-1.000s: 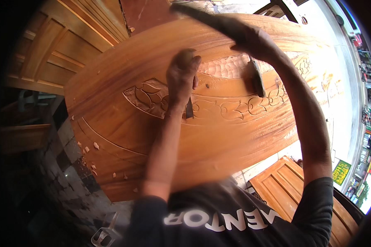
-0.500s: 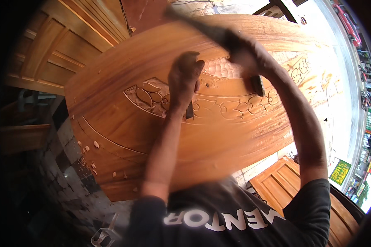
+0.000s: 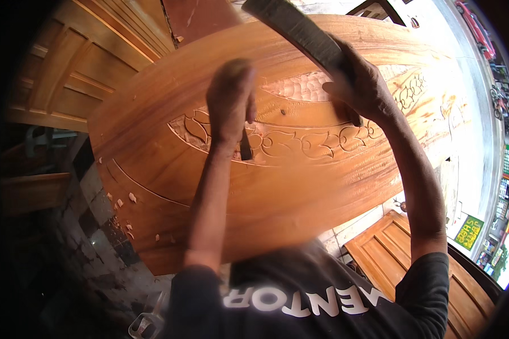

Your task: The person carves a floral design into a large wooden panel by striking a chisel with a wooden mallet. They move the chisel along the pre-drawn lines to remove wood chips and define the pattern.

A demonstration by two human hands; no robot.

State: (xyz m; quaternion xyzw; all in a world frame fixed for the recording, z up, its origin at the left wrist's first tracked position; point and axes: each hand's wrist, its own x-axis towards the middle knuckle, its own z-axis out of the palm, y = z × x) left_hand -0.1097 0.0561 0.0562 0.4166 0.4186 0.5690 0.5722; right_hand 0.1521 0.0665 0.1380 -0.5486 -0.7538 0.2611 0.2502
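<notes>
My left hand [image 3: 229, 101] grips a chisel [image 3: 245, 147], its dark flat blade angled down to a carved leaf pattern [image 3: 189, 127] on a large wooden panel [image 3: 266, 198]. My right hand [image 3: 359, 90] is closed on a long, dark, flat bar [image 3: 294, 34], raised above the panel to the right of my left hand. Beneath my right hand another dark tool [image 3: 355, 117] lies on the panel, mostly hidden. A textured carved band [image 3: 294, 86] and scrolled outlines [image 3: 316, 144] run across the wood.
Panelled wooden doors stand at the upper left [image 3: 68, 68] and lower right [image 3: 379, 243]. Wood chips [image 3: 132, 198] lie on the panel's left end. A tiled floor [image 3: 96, 231], a chair [image 3: 39, 138], a yellow-green sign [image 3: 468, 231] and a street with parked vehicles [image 3: 481, 31] surround it.
My left hand, still on the chisel, has shifted left. My right hand has moved slightly with the bar, which now shows more sharply and at a steeper slant.
</notes>
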